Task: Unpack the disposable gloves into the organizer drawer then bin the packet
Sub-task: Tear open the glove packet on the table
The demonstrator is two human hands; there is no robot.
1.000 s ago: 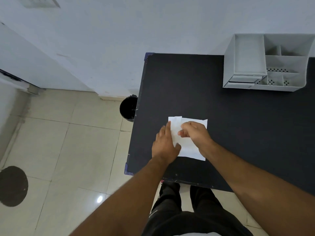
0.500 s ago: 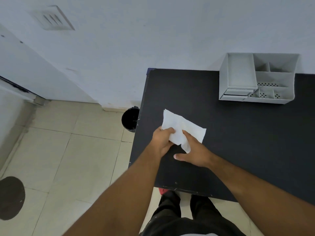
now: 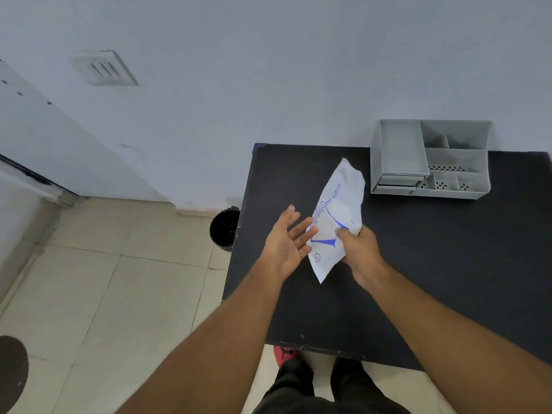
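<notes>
Mid-frame over the black table, right hand pinches the glove packet; left hand open, fingers spread beside it; grey organizer upper right, bin left of the table.

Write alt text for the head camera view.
The right hand holds a white glove packet above a black table; the open left hand is beside it. A grey organizer sits behind, a black bin on the floor.

Both bare forearms are stretched forward. The left hand is held open, palm up; the right hand is closed in a grip.
</notes>
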